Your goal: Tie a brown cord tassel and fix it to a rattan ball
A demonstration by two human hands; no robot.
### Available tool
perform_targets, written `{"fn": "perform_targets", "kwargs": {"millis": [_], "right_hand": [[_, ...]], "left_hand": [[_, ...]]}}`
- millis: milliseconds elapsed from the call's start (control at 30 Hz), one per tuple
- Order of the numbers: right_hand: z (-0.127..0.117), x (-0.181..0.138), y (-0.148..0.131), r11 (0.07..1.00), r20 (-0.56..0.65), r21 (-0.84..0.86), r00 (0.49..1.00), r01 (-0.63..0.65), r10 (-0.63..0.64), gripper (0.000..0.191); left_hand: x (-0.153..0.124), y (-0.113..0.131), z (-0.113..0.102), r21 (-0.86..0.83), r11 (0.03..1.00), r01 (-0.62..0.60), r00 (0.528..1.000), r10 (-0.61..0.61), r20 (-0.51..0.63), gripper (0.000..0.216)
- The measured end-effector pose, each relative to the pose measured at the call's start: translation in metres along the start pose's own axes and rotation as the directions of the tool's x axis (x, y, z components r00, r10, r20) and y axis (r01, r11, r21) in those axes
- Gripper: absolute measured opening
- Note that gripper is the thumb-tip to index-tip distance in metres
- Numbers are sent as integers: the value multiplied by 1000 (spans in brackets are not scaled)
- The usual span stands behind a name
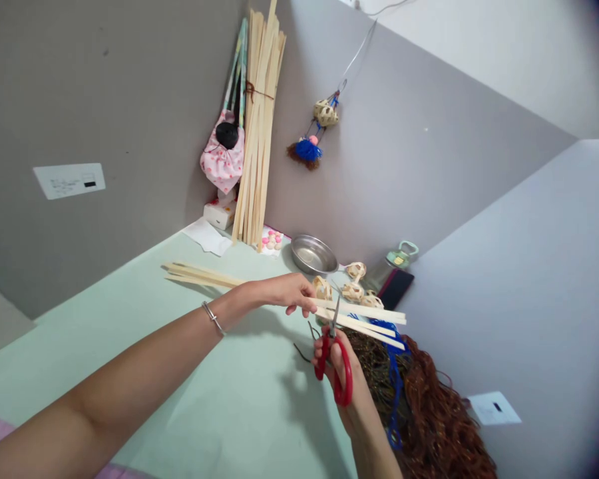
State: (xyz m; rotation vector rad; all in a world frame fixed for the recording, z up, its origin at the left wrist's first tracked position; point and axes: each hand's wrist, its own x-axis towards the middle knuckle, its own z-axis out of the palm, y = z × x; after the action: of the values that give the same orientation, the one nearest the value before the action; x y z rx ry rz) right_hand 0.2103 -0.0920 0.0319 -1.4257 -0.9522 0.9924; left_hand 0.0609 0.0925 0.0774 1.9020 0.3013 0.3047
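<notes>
The grip of the left hand (284, 293) is closed around a bunch of pale bamboo strips (364, 318), held level above the worktop (130, 332), with the ends sticking out to both sides of the hand. A thin bracelet (213, 317) is worn on that wrist. The grip of the right hand (342, 379) is clamped through the handles of red scissors (333, 362), whose blades are pointed up and set against the strips just beside the left fingers.

Under the right hand a heap of brown cord (429, 412) is spread, with blue cord (393, 379) running through it. Small woven balls (354, 283) are seen behind the strips. A round metal bowl (313, 255) is set near the wall; nothing can be made out inside it. A tied bundle of long strips (259, 120) is leaned upright in the corner, beside a pink floral pouch (223, 163) in which a black ball (226, 134) is seen. A woven ornament (324, 114) with a blue tassel is hung from a wire.
</notes>
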Motion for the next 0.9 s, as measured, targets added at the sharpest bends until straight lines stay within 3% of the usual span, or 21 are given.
{"fn": "perform_targets", "kwargs": {"millis": [167, 333, 500, 600, 733, 833, 900], "right_hand": [[10, -2, 0, 990, -21, 107, 995, -93, 96, 48], [16, -3, 0, 985, -57, 150, 994, -79, 89, 48], [19, 2, -8, 984, -2, 130, 992, -125, 126, 51], [22, 6, -3, 968, 33, 189, 986, -165, 161, 52], [24, 8, 12, 953, -46, 231, 976, -195, 211, 53], [19, 1, 16, 970, -98, 175, 977, -169, 188, 49], [14, -8, 14, 988, -68, 16, 986, -153, 154, 48]], "left_hand": [[-1, -3, 2, 43, 999, 1, 997, -4, 77, 26], [0, -10, 5, 136, 991, -8, 997, -3, 77, 24], [-1, -16, -1, 197, 972, -129, 983, 99, 157, 24], [-3, -17, -3, 222, 970, -101, 980, 57, 193, 24], [-4, -16, -1, 294, 956, -8, 979, -52, 197, 24], [-5, -11, -4, 328, 944, 33, 975, -102, 197, 25], [-10, -2, -12, 325, 945, 45, 981, -102, 162, 24]]}}
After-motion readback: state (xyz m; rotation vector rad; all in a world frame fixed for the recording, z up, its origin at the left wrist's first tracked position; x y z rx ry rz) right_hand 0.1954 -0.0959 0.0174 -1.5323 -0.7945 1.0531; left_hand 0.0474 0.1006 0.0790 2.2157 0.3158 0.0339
